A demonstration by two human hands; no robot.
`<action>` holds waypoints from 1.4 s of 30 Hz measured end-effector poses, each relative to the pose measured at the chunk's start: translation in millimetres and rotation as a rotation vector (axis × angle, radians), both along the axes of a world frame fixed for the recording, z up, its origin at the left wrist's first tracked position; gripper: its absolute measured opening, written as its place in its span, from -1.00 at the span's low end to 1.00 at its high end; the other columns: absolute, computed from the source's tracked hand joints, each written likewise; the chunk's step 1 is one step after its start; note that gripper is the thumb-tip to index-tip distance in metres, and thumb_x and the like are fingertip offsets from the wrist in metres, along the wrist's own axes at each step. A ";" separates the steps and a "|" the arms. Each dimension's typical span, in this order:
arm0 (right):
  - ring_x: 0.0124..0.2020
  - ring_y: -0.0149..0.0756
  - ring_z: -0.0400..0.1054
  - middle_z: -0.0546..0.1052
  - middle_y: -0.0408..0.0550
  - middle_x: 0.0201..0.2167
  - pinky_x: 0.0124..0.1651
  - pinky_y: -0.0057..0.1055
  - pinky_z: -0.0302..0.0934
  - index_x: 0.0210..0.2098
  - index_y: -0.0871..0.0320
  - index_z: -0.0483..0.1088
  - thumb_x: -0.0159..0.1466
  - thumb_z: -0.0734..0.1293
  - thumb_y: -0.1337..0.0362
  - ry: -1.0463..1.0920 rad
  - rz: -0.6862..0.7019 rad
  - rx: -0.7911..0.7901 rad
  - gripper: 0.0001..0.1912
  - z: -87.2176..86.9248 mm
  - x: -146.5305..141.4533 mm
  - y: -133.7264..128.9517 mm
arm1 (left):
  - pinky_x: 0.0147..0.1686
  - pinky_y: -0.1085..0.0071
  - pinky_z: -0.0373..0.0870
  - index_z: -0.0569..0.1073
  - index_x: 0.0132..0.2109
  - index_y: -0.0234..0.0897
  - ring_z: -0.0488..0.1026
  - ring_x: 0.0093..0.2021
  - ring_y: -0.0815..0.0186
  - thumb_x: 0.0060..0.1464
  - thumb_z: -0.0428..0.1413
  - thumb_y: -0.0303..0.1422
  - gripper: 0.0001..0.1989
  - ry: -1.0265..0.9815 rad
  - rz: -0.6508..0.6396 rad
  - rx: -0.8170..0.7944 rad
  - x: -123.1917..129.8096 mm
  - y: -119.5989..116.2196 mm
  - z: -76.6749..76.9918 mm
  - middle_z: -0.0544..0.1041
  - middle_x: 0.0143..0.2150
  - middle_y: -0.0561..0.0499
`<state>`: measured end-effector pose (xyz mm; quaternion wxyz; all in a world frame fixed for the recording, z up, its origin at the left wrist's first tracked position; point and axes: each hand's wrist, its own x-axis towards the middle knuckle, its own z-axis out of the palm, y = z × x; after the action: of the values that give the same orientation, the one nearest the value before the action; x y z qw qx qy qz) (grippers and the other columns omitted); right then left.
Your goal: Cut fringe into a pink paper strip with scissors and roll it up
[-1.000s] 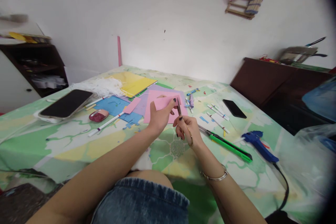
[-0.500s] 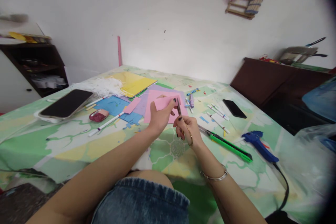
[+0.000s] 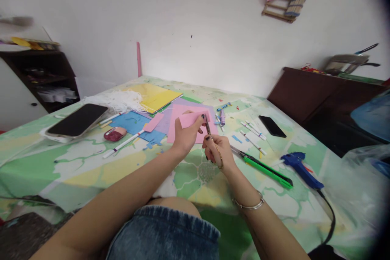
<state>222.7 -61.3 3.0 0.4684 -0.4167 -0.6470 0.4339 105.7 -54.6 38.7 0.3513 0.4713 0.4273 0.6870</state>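
My left hand (image 3: 186,136) is closed on a piece of pink paper (image 3: 189,118), pinching it near its right end between thumb and fingers. Gold-handled scissors (image 3: 208,125) are in my right hand (image 3: 217,148), with fingers in the handle loops. Their blades point away from me and stand at the right end of the pink paper, beside my left thumb. Below both hands lies a larger pink sheet (image 3: 173,132), on top of a purple sheet (image 3: 163,120). My fingers hide part of the held paper.
A green utility knife (image 3: 268,169) and a blue glue gun (image 3: 301,169) lie on the right, near a black phone (image 3: 272,126) and several white markers. Leftward are blue paper (image 3: 126,124), white string (image 3: 117,100), a yellow sheet (image 3: 158,97) and a larger phone (image 3: 77,120).
The scissor handles in my right hand have come closer together, and the blades look more closed. My left hand and the paper have hardly moved.
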 end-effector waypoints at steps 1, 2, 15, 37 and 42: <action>-0.87 -0.52 -0.02 0.23 -0.23 -0.90 -0.76 -0.56 -0.10 -0.64 0.18 0.28 0.10 0.28 -0.18 -0.002 -0.002 0.001 -0.47 -0.2 0.1 0.1 | -0.49 0.43 0.26 0.41 -0.45 -0.28 0.33 -0.55 0.39 -0.05 0.13 -0.30 -0.86 0.000 0.002 0.000 -0.1 0.2 -0.5 0.48 -0.42 0.00; -0.87 -0.53 -0.02 0.22 -0.23 -0.90 -0.76 -0.56 -0.11 -0.65 0.18 0.28 0.10 0.27 -0.18 -0.004 -0.004 0.002 -0.46 -0.3 0.1 0.1 | -0.48 0.43 0.26 0.41 -0.45 -0.28 0.33 -0.55 0.39 -0.05 0.13 -0.30 -0.86 0.001 0.005 0.001 -0.1 0.4 -0.9 0.48 -0.42 0.00; -0.87 -0.53 -0.03 0.22 -0.23 -0.90 -0.78 -0.57 -0.12 -0.65 0.18 0.27 0.11 0.27 -0.18 -0.018 -0.018 -0.002 -0.47 -3.1 0.4 1.8 | -0.47 0.41 0.28 0.42 -0.45 -0.27 0.33 -0.54 0.39 -0.05 0.14 -0.29 -0.86 0.003 0.001 0.003 -0.3 0.1 -0.9 0.46 -0.42 0.00; -0.85 -0.51 0.03 0.25 -0.22 -0.85 -0.74 -0.55 -0.10 -0.57 0.21 0.30 0.14 0.21 -0.23 0.051 0.080 -0.007 -0.42 0.7 -1.0 -2.6 | -0.52 0.43 0.28 0.42 -0.42 -0.29 0.34 -0.57 0.39 -0.06 0.15 -0.27 -0.83 -0.034 -0.018 -0.014 -0.3 2.6 -1.9 0.47 -0.43 -0.01; -0.84 -0.51 0.03 0.25 -0.22 -0.86 -0.73 -0.55 -0.10 -0.58 0.21 0.30 0.13 0.21 -0.24 0.043 0.073 -0.005 -0.41 0.3 -0.8 -1.4 | -0.53 0.42 0.27 0.42 -0.43 -0.29 0.34 -0.57 0.39 -0.07 0.16 -0.28 -0.84 -0.052 -0.019 -0.023 -0.2 4.3 -2.2 0.48 -0.43 0.00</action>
<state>221.9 -62.7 3.3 0.4651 -0.3844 -0.6505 0.4613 105.4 -50.3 36.5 0.3741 0.4533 0.4217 0.6905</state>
